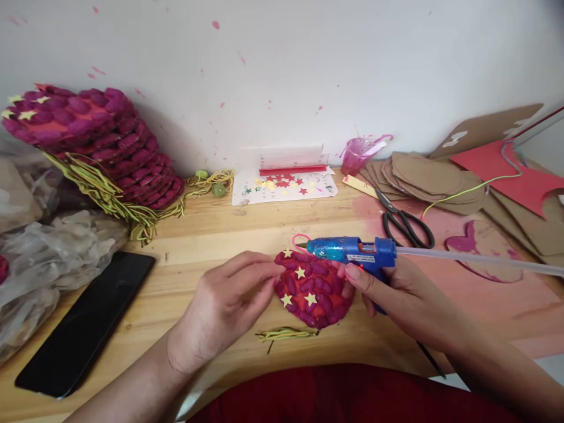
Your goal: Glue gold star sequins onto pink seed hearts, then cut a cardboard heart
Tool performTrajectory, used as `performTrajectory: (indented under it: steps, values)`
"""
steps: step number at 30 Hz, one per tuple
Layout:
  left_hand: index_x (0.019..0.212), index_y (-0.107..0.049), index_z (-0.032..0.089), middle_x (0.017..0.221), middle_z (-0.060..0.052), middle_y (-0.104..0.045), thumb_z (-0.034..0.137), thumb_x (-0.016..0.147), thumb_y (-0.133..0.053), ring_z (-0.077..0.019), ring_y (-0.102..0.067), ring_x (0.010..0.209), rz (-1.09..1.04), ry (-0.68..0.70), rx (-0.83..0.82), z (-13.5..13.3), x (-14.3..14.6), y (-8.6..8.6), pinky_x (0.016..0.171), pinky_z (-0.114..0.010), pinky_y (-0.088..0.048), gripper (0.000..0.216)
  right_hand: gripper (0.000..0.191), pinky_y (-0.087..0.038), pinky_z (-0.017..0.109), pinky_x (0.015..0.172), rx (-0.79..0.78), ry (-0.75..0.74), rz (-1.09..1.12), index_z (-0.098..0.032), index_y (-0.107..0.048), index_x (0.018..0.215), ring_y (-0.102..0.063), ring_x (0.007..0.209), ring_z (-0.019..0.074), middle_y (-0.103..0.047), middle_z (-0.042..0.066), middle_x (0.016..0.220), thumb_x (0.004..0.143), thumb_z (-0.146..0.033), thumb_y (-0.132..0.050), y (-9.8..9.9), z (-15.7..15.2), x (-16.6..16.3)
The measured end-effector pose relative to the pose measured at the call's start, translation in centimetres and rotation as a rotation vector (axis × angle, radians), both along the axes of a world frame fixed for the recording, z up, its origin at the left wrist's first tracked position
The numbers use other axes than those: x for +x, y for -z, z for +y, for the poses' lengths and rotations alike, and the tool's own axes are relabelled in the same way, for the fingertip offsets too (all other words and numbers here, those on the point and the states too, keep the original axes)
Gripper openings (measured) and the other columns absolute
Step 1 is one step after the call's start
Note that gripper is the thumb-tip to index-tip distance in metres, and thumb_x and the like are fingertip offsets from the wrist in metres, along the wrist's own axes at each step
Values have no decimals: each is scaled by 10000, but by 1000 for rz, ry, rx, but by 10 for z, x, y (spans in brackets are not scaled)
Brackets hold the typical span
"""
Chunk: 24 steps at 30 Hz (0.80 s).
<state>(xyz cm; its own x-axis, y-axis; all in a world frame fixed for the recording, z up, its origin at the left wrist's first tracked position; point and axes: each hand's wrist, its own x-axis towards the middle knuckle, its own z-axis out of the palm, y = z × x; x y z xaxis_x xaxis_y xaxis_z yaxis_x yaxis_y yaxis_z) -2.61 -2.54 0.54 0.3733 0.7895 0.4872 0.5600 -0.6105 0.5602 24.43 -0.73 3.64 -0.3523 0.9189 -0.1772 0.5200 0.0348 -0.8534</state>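
Observation:
A heart-shaped ornament (318,285), covered in magenta shell-like pieces with pale yellow stars and a pink loop (301,241) at its top, is between my hands. My left hand (238,294) is closed in a pinch, its fingertips overlapping the ornament's left edge; whatever they hold is too small to make out. My right hand (392,294) grips a blue glue gun (343,250), its nozzle pointing left over the ornament's top and a long glue stick (476,259) out the back. The fingers of that hand touch the ornament's right side. Below hangs a yellow-green yarn tassel (287,333).
Finished-looking magenta hearts (127,147) are stacked at left, above plastic bags (83,247) and a black phone (88,323). Paper stars lie on a white sheet (247,191) at the back. Scissors (408,223), cardboard pieces (432,173) and a plastic cup (356,155) stand right.

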Motion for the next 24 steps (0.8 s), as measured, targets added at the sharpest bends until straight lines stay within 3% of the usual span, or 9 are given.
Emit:
performTrajectory:
  steps: [7, 13, 17, 24]
  values:
    - [1142, -657, 163, 1085, -59, -714, 104, 900, -622, -128, -680, 975, 118, 82, 78, -6, -1, 10, 865, -229, -561, 252, 279, -531, 347, 767, 11, -55, -41, -256, -635, 793, -655, 852, 249, -695, 17, 819, 951, -460, -531, -7, -1, -11]
    - [1141, -645, 163, 1095, -55, -709, 123, 908, -621, -137, -672, 995, 141, 85, 68, -9, -2, 9, 873, -251, -560, 238, 370, -445, 281, 532, 34, -58, -150, -250, -545, 674, -525, 544, 168, -522, -32, 569, 958, -484, -513, -6, 0, -12]
    - [1123, -646, 158, 1091, -49, -708, 122, 911, -619, -136, -672, 977, 165, 75, 106, -10, -1, 9, 873, -251, -553, 217, 335, -419, 268, 501, 30, -80, -178, -250, -580, 749, -518, 555, 160, -542, -30, 613, 967, -490, -498, -6, 1, -14]
    - [1122, -642, 163, 1090, -43, -708, 141, 926, -607, -144, -671, 983, 185, 78, 114, -8, 0, 8, 879, -258, -550, 200, 366, -404, 271, 477, 36, -84, -219, -246, -558, 714, -520, 526, 157, -537, -33, 586, 965, -505, -495, -7, 1, -14]
